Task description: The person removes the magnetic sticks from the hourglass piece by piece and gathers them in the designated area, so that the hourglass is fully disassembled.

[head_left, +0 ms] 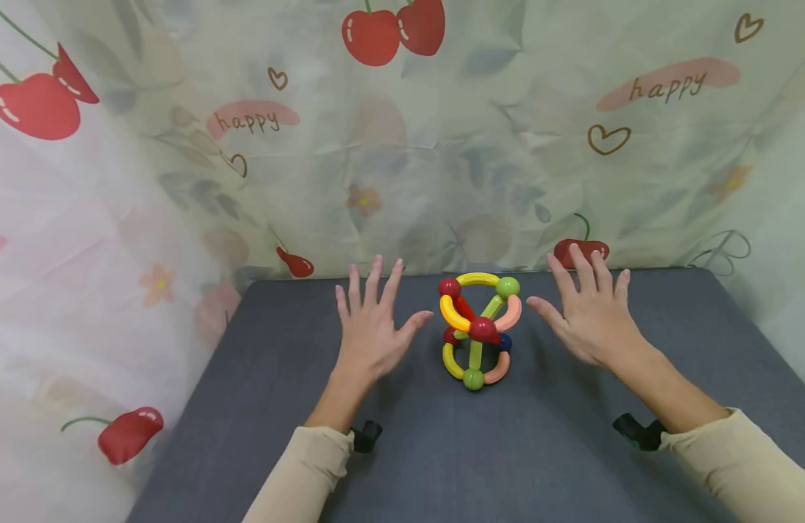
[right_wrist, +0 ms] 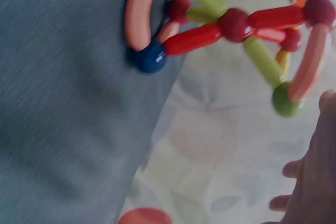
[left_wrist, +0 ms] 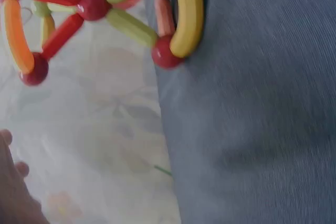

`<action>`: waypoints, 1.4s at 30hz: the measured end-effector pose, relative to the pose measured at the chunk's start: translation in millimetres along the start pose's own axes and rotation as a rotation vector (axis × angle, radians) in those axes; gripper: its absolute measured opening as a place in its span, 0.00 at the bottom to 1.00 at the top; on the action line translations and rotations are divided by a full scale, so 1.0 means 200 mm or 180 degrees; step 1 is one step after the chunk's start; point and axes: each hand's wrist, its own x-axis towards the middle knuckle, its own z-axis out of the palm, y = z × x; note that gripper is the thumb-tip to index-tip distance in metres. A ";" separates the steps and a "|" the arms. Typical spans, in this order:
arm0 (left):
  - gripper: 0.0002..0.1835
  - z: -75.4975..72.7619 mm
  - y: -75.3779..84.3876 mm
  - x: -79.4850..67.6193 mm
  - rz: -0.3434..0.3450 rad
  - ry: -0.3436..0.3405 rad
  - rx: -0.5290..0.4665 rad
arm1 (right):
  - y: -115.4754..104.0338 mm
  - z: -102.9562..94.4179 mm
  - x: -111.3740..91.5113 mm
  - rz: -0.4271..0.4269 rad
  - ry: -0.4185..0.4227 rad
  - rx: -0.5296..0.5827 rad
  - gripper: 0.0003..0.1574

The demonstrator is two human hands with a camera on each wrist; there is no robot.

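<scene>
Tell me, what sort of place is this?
Probably a small screened-off tabletop spot, perhaps for play or filming, though I can't tell which. Cherry-print cloth hangs behind the dark table, and a toy of coloured rods and balls stands between the left hand and right hand.

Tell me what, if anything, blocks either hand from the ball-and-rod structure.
Nothing visible does. The ball-and-rod structure stands on the dark grey tabletop between the left hand and the right hand, with no object in the gap on either side.
</scene>
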 end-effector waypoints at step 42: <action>0.54 0.27 0.18 0.02 0.0646 -0.0720 -0.4086 | -0.34 0.14 0.00 0.0589 0.0068 0.1454 0.26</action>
